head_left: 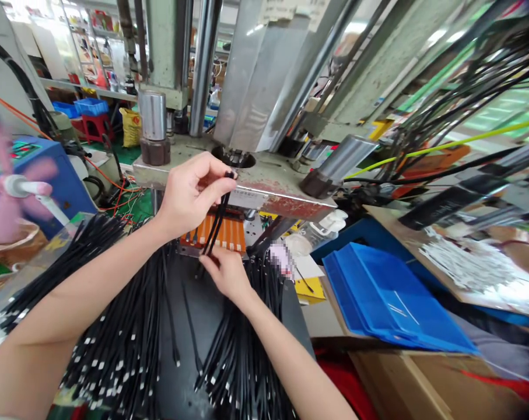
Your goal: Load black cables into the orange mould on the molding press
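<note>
My left hand [198, 189] is raised in front of the press and pinches the upper ends of a few black cables [219, 220]. Lower down, my right hand [229, 271] has its fingers closed around the same cables, which hang between the two hands. Behind them lies an orange mould plate [233, 233] with pale slots, partly covered by the cables and my right hand. A large heap of black cables with light metal tips [128, 332] spreads left of my hands. Another bundle of black cables [247, 350] lies under my right forearm.
The press [281, 198] stands over the mould, with steel columns at both sides. A pink fan [21, 185] spins at the left. Blue plastic sheets [378, 291] rest on cardboard boxes [413, 379] at the right. White cables [469, 262] lie on a board further right.
</note>
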`<state>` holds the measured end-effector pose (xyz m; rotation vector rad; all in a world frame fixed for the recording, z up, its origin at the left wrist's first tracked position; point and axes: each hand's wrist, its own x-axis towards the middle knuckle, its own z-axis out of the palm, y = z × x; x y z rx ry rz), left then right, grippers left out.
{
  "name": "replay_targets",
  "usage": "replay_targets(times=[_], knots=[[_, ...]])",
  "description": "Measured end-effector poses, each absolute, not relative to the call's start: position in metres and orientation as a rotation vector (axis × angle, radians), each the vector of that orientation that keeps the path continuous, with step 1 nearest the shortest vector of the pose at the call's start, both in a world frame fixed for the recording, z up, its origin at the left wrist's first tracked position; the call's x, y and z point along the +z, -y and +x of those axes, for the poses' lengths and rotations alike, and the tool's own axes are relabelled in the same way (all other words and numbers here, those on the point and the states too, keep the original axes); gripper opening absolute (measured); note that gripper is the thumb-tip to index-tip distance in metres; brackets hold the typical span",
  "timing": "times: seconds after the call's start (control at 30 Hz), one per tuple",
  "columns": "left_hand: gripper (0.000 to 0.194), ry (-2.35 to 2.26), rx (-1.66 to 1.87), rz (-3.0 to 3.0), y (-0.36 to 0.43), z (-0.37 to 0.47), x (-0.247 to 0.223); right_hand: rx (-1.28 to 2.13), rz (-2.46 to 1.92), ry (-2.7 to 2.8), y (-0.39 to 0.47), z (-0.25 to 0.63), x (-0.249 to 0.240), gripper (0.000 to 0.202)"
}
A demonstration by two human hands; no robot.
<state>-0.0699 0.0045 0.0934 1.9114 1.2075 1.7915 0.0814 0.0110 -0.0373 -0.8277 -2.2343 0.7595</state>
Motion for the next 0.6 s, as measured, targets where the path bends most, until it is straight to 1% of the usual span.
replay_targets(times=[0.1,0.2,0.23,0.3,0.37,0.43,0.53,0.6], knots=[[0.03,-1.183,1.731,2.14,-0.005,-0.07,0.091,0.67,-0.971,2.117,-0.056,0.068,-0.032,0.019],[0.03,-1.249,1.64,2.214,-0.007,-0.079,0.06,0.667,-1.085,2.036,-0.092,0.057,-0.026,0.023],[0.027,-1.328,1.525,2.257,-0.009,-0.084,0.044,0.69,-1.107,2.027,-0.1,0.054,-0.025,0.024],[0.021,-1.419,1.082,2.467,-0.009,-0.097,0.011,0.726,-1.135,2.039,-0.107,0.05,-0.025,0.022],[0.032,-1.401,0.648,2.662,-0.005,-0.109,-0.019,0.715,-1.126,2.094,-0.108,0.05,-0.026,0.019],[0.047,-1.369,0.381,2.761,0.002,-0.118,-0.037,0.689,-1.085,2.156,-0.107,0.051,-0.029,0.016],[0.056,-1.357,0.234,2.794,0.006,-0.123,-0.04,0.645,-1.067,2.222,-0.111,0.05,-0.034,0.012],[0.054,-1.387,0.202,2.775,-0.001,-0.122,-0.033,0.556,-1.139,2.247,-0.117,0.047,-0.035,0.011]])
